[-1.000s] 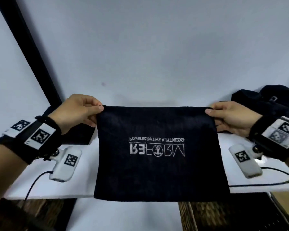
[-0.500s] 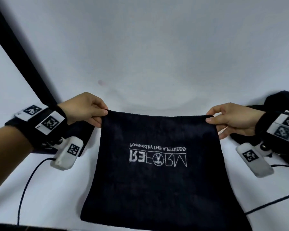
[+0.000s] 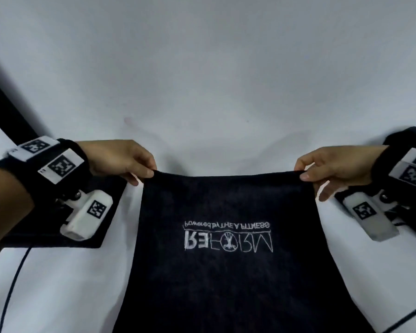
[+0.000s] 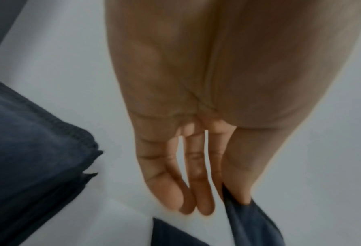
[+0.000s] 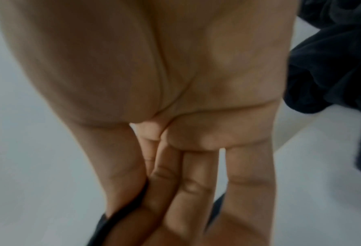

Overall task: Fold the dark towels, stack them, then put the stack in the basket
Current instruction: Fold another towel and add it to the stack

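Left hand [image 3: 120, 162] and right hand [image 3: 332, 168], held apart, each pinch a towel [image 3: 228, 260] corner.

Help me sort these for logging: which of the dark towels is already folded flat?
The folded towel under the left hand. The logo towel is held spread out; the towel heap at right is crumpled.

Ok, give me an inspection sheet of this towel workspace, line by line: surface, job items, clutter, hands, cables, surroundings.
Surface: white table, bare parts look clean.
Job's things: logo towel held up by its far corners, near part draped on the table; folded dark towel at left; unfolded dark pile at right; basket not in view.
Clutter: nothing seen.
Hands: left hand and right hand each pinch a corner.
Cables: black cable at left, another at right.
Surroundings: white wall, dark post.
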Tool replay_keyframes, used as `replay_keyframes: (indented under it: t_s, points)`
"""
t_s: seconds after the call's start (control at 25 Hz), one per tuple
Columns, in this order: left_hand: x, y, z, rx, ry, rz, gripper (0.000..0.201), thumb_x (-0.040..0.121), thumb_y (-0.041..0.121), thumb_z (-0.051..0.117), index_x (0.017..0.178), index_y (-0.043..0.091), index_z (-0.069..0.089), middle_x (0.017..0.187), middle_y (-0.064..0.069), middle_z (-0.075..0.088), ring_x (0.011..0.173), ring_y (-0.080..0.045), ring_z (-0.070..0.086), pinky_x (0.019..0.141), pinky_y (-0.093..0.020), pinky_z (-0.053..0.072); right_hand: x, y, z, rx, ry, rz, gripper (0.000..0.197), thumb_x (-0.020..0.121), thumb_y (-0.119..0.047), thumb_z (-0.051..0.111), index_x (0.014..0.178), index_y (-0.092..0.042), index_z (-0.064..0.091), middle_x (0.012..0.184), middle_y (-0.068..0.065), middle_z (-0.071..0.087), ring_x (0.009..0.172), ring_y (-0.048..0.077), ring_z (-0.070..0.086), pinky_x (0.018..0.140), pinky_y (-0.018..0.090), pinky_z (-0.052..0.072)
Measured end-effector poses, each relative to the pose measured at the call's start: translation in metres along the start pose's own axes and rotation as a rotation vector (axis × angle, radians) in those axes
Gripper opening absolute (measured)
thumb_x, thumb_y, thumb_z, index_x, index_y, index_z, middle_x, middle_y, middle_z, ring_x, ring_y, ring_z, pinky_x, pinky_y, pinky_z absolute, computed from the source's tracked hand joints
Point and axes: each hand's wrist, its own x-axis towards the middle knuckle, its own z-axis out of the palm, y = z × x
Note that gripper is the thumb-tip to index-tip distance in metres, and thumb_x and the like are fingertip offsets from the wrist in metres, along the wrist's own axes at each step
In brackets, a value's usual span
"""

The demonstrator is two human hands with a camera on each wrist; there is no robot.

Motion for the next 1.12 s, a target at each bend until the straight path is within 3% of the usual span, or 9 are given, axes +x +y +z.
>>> replay_keyframes:
  t_s: [0.12, 0.24, 0.36, 0.52, 0.6, 0.72, 0.84, 0.96, 1.12]
  points:
    - [0.023, 0.003, 0.000, 0.079, 0.105, -0.014, 0.003, 0.090, 0.006, 0.064, 0.087, 0.006, 0.066, 0.074, -0.006, 0.063, 0.052, -0.004, 0.058, 0.049, -0.018, 0.047, 0.020, 0.005, -0.008, -0.014, 0.122, 0.049, 0.004, 0.095, -0.007, 0.055, 0.094, -0.008, 0.058, 0.079, 0.011, 0.066, 0.065, 0.020, 0.064, 0.060, 0.034, 0.055]
    - [0.049, -0.007, 0.016, 0.133, 0.156, -0.075, 0.008, 0.094, 0.012, 0.057, 0.090, 0.009, 0.064, 0.081, -0.010, 0.064, 0.062, -0.015, 0.064, 0.052, -0.025, 0.052, 0.045, 0.022, -0.004, -0.028, 0.250, 0.125, 0.006, 0.099, -0.010, 0.051, 0.096, -0.010, 0.057, 0.078, 0.012, 0.063, 0.058, 0.019, 0.064, 0.064, 0.037, 0.056]
    - [0.056, -0.016, 0.024, 0.178, 0.208, -0.104, 0.014, 0.095, 0.013, 0.052, 0.085, 0.010, 0.061, 0.082, -0.011, 0.065, 0.064, -0.023, 0.068, 0.053, -0.029, 0.055, 0.051, 0.027, 0.004, -0.010, 0.349, 0.140, 0.007, 0.100, -0.014, 0.049, 0.097, -0.009, 0.053, 0.071, 0.012, 0.056, 0.048, 0.017, 0.061, 0.055, 0.033, 0.056]
    - [0.032, -0.009, 0.022, 0.403, 0.251, -0.073, 0.009, 0.091, 0.024, 0.057, 0.086, 0.018, 0.059, 0.088, -0.011, 0.071, 0.070, -0.023, 0.073, 0.065, -0.038, 0.061, 0.035, 0.024, 0.012, -0.043, 0.457, 0.097, 0.015, 0.096, -0.023, 0.057, 0.099, -0.008, 0.054, 0.072, 0.012, 0.058, 0.056, 0.023, 0.063, 0.054, 0.034, 0.056]
    - [-0.003, 0.001, 0.020, 0.511, 0.189, 0.034, 0.007, 0.089, 0.029, 0.062, 0.084, 0.023, 0.062, 0.082, 0.002, 0.072, 0.070, -0.012, 0.070, 0.069, -0.032, 0.059, 0.007, 0.022, 0.020, -0.113, 0.434, 0.059, 0.015, 0.093, -0.023, 0.062, 0.096, -0.008, 0.058, 0.075, 0.014, 0.063, 0.064, 0.024, 0.067, 0.057, 0.037, 0.058]
    - [-0.086, 0.016, 0.048, 0.565, 0.008, 0.274, 0.004, 0.086, 0.033, 0.067, 0.082, 0.032, 0.065, 0.082, 0.020, 0.067, 0.077, 0.004, 0.063, 0.070, -0.013, 0.048, -0.059, 0.025, 0.047, -0.352, 0.222, -0.069, 0.006, 0.087, -0.021, 0.068, 0.086, -0.016, 0.064, 0.074, 0.007, 0.071, 0.067, 0.019, 0.071, 0.064, 0.039, 0.060]
    - [-0.142, -0.004, 0.105, 0.617, -0.141, 0.388, 0.016, 0.085, 0.043, 0.064, 0.099, 0.037, 0.060, 0.104, 0.023, 0.055, 0.096, 0.008, 0.051, 0.081, -0.010, 0.040, -0.114, 0.043, 0.092, -0.706, 0.024, -0.173, 0.019, 0.075, -0.049, 0.070, 0.086, -0.038, 0.060, 0.083, -0.014, 0.067, 0.078, 0.006, 0.065, 0.073, 0.024, 0.053]
    - [-0.160, -0.040, 0.147, 0.683, -0.064, 0.384, 0.031, 0.083, 0.049, 0.061, 0.113, 0.041, 0.053, 0.117, 0.027, 0.042, 0.105, 0.006, 0.040, 0.090, -0.013, 0.036, -0.135, 0.073, 0.129, -0.935, 0.000, -0.221, 0.041, 0.063, -0.067, 0.063, 0.094, -0.044, 0.050, 0.099, -0.025, 0.050, 0.096, -0.007, 0.047, 0.081, 0.014, 0.041]
    - [-0.168, -0.058, 0.154, 0.681, 0.120, 0.445, 0.018, 0.078, 0.041, 0.069, 0.096, 0.043, 0.065, 0.095, 0.027, 0.055, 0.086, 0.007, 0.048, 0.078, -0.010, 0.039, -0.145, 0.095, 0.145, -0.985, 0.146, -0.336, 0.032, 0.071, -0.058, 0.068, 0.094, -0.044, 0.051, 0.097, -0.028, 0.048, 0.092, -0.008, 0.044, 0.078, 0.014, 0.038]
